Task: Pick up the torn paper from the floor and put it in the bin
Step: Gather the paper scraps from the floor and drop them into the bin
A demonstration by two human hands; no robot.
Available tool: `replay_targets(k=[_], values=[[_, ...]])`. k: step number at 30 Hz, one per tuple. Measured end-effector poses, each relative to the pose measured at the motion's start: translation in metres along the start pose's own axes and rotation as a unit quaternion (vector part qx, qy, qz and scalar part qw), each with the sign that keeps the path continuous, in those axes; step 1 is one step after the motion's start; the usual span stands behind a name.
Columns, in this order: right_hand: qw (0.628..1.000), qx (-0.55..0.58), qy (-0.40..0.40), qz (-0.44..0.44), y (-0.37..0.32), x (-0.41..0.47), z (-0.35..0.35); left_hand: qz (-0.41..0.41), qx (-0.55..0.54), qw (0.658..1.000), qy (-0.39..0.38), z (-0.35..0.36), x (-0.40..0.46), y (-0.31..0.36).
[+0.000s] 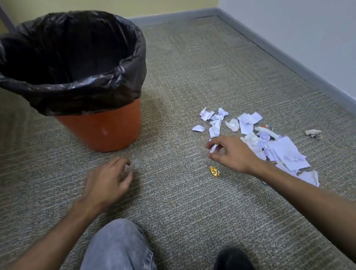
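Two hands are out over the carpet ahead of my bent knee (116, 256) and dark shoe (233, 263). My left hand (109, 179) hovers low with its fingers curled loosely, and I cannot tell whether it holds anything. My right hand (228, 154) has thumb and fingertips pinched together on a small white scrap (213, 148) at the near edge of the torn paper (281, 149). A gold wrapper (214, 171) lies just beside that wrist. The rest of the paper is scattered to the right, well apart from the bin, some flat, some crumpled. I judge it feather-light and limp, easy to drop, so I'd pinch crumpled bits whole and rake flat sheets together. Farther left stands the orange bin (101, 128) with its black liner (69, 64) open.
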State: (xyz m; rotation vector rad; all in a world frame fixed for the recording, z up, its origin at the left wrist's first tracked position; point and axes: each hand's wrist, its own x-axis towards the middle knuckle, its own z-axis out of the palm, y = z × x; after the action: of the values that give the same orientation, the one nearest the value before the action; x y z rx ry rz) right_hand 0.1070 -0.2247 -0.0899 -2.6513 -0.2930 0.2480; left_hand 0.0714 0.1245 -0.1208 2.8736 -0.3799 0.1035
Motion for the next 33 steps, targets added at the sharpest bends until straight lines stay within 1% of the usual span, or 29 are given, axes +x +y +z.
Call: replay_targets(k=[3, 5, 7, 11, 15, 18, 19, 21, 23, 25, 28, 30, 33], values=[[0.998, -0.045, -0.031, 0.023, 0.012, -0.014, 0.013, -0.023, 0.032, 0.999, -0.034, 0.016, -0.006, -0.008], [0.996, -0.076, -0.036, 0.036, 0.019, -0.021, 0.022, -0.054, 0.041, 0.996, -0.056, 0.025, -0.008, -0.012], [0.995, -0.084, -0.036, 0.046, 0.023, -0.026, 0.029, -0.089, 0.055, 0.992, -0.065, 0.031, -0.011, -0.016], [0.994, -0.084, -0.038, 0.055, 0.022, -0.031, 0.04, -0.158, 0.076, 0.983, -0.048, 0.035, -0.015, -0.017], [0.995, -0.076, -0.022, 0.062, 0.021, -0.029, 0.048, -0.196, 0.046, 0.98, 0.003, 0.036, -0.013, -0.019], [0.996, -0.058, -0.014, 0.068, 0.02, -0.027, 0.051, -0.223, 0.022, 0.974, 0.016, 0.036, -0.004, -0.028], [0.996, -0.052, -0.013, 0.067, 0.019, -0.026, 0.053, -0.213, 0.014, 0.977, 0.014, 0.036, 0.0, -0.031], [0.997, -0.036, -0.011, 0.069, 0.019, -0.023, 0.056, -0.163, 0.014, 0.986, -0.007, 0.038, 0.007, -0.035], [0.997, 0.009, -0.008, 0.081, 0.019, -0.021, 0.058, -0.122, 0.02, 0.992, -0.023, 0.04, 0.011, -0.036], [0.994, 0.061, -0.008, 0.089, 0.019, -0.019, 0.059, -0.123, 0.006, 0.992, -0.018, 0.04, 0.014, -0.035], [0.983, 0.162, -0.005, 0.092, 0.016, -0.016, 0.055, -0.114, -0.022, 0.993, 0.002, 0.035, 0.016, -0.028], [0.971, 0.223, 0.009, 0.087, 0.009, -0.012, 0.046, -0.073, -0.048, 0.996, 0.034, 0.027, 0.018, -0.016], [0.959, 0.27, 0.05, 0.063, -0.011, -0.002, 0.022, 0.007, -0.065, 0.994, 0.083, 0.005, 0.026, 0.01]])
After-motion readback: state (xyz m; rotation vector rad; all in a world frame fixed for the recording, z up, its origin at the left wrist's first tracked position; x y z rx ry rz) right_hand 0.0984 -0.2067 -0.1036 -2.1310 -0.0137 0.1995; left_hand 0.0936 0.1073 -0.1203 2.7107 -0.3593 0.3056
